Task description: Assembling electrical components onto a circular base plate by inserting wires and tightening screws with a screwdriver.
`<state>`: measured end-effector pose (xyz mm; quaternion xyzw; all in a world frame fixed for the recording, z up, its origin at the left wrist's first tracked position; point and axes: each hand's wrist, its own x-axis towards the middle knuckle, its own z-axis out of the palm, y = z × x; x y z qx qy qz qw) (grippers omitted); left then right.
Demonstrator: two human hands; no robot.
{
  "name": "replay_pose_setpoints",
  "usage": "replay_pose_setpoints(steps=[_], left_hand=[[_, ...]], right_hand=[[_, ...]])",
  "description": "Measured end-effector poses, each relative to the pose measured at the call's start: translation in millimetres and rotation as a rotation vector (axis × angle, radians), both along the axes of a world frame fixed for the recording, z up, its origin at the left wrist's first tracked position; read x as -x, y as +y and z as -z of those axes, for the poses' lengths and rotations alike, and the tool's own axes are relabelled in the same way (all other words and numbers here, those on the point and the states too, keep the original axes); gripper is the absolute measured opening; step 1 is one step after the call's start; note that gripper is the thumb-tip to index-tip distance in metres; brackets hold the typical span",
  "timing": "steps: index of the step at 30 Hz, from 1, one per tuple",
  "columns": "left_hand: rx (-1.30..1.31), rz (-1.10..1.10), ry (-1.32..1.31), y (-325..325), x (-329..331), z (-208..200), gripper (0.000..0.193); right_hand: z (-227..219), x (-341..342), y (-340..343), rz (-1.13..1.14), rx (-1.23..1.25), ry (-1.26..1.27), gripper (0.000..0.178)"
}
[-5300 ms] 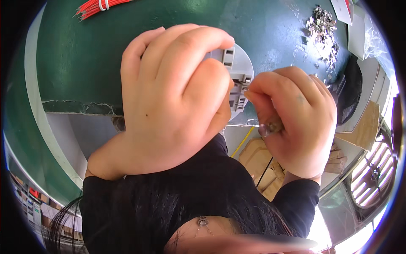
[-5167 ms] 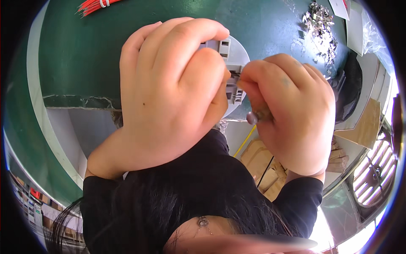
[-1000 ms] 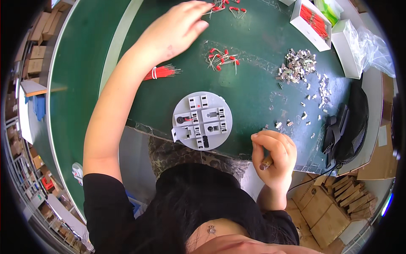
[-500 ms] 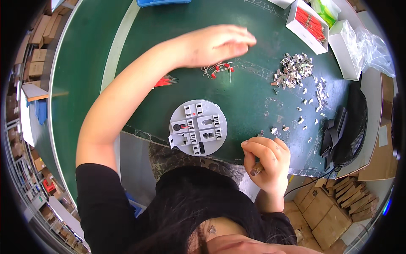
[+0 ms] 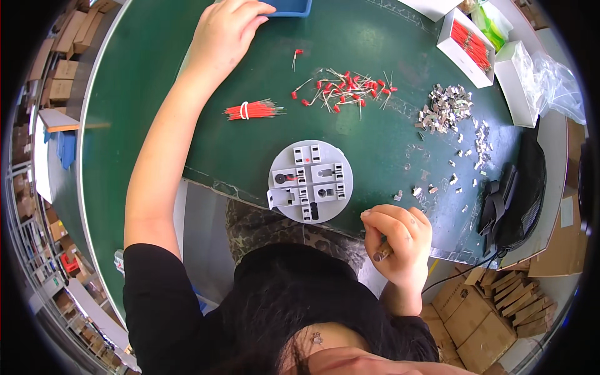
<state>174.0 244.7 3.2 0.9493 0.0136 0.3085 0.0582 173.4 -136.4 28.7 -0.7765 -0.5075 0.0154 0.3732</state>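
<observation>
My left hand (image 5: 228, 31) is stretched out to the far left, fingers extended and thumb apart. Its fingertips are at the rim of a blue tray (image 5: 290, 14), which is cut off by the top edge. Close to my body, my right hand (image 5: 400, 240) is curled around a short brown rod-like tool (image 5: 382, 253); only its rounded end shows. A round grey fixture (image 5: 340, 169) with several slotted blocks lies at the table's near edge, beside my right hand. Beyond it are scattered red components with wire leads (image 5: 347, 90) and a banded bundle of red ones (image 5: 256, 110).
Small silvery metal clips (image 5: 445, 109) lie in a heap on the green table (image 5: 369, 144), with more strewn to the right. A white box of red components (image 5: 465, 47) stands at the far right. A black mesh bag (image 5: 522, 200) with straps lies at the right edge.
My left hand has swung left and away from above the scattered red components to the blue tray, uncovering them and the bundle. My right hand stays closed in place. The view has shifted slightly.
</observation>
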Motion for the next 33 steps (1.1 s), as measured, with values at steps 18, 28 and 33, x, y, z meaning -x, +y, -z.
replay_pose_setpoints(steps=[18,28,33], left_hand=[[0.343,0.159,0.307,-79.6,52.1,-11.3,0.011],[0.277,0.245,0.189,-83.4,56.0,-20.9,0.010],[0.803,0.152,0.165,-139.0,114.4,-26.5,0.016]], right_hand=[[-6.6,5.1,0.3,0.138,-0.058,-0.024,0.032],[3.6,7.5,11.9,0.127,-0.097,-0.022,0.032],[6.5,3.9,32.8,0.130,0.034,-0.071,0.032]])
